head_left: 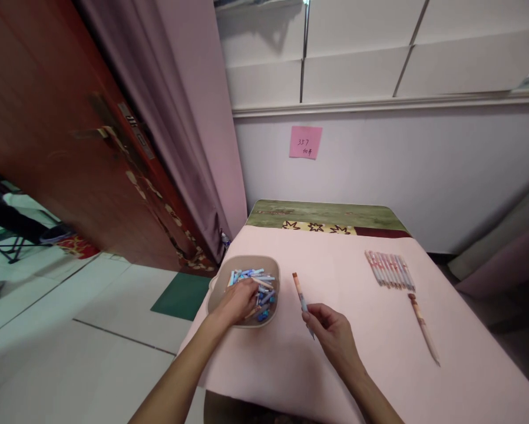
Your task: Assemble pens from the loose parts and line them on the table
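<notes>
My right hand (333, 333) pinches a slim pen (298, 290) between thumb and fingers above the table. The pen has an orange-brown top end and a pale blue lower part, and it tilts with its narrow tip downward. Inside a beige plastic bin (214, 301) at the left, my left hand (242, 300) reaches into a pile of blue, white and tan pen parts (267, 297). Its fingers are bent down into the pile, and what they grip, if anything, is hidden.
A row of several pens (389, 271) lies side by side at the right. Nearer me rests one brown-and-cream pen (425, 330). A pink cloth (335, 259) covers most of the table. Behind stands a wall with a pink note (306, 142); a wooden door (114, 147) is at left.
</notes>
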`<state>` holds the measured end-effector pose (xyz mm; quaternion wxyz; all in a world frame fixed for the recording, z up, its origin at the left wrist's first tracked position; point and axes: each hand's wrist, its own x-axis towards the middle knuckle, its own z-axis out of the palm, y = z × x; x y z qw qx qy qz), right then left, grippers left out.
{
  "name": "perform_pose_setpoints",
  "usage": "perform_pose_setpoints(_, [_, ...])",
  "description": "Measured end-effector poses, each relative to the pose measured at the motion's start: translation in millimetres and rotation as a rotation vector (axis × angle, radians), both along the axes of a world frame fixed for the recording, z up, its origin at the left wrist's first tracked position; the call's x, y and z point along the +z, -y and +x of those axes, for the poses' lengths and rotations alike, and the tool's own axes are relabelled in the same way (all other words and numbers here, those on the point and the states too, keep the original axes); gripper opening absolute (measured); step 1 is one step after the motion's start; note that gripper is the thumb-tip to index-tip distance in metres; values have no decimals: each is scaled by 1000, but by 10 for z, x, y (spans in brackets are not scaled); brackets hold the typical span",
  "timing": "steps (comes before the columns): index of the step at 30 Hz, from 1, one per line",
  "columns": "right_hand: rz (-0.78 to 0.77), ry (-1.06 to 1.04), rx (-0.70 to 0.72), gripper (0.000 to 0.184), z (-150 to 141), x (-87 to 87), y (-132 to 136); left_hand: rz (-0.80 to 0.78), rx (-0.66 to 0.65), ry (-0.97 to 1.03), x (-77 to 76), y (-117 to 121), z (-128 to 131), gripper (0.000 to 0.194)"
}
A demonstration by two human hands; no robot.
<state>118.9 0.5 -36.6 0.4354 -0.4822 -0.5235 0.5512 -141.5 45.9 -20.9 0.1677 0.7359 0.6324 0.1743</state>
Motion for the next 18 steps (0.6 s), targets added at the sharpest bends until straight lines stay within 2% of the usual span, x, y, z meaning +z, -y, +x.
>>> perform_pose_setpoints(4, [10,0,13,38,-8,3,9,20,-11,6,7,41,-6,17])
perform_pose_setpoints(8, [5,-2,37,39,-56,-21,29,35,52,93,34,72,-9,16])
perform_pose_setpoints(11, [3,-58,47,38,-134,15,8,-5,83,282,102,109,18,14])
perform_pose_setpoints(14, [7,-122,61,31,-262,126,-80,-56,106,531,199,170,105,13])
perform_pose_setpoints(18, [54,3,46,24,-495,279,-255,-102,233,847,351,277,274,14])
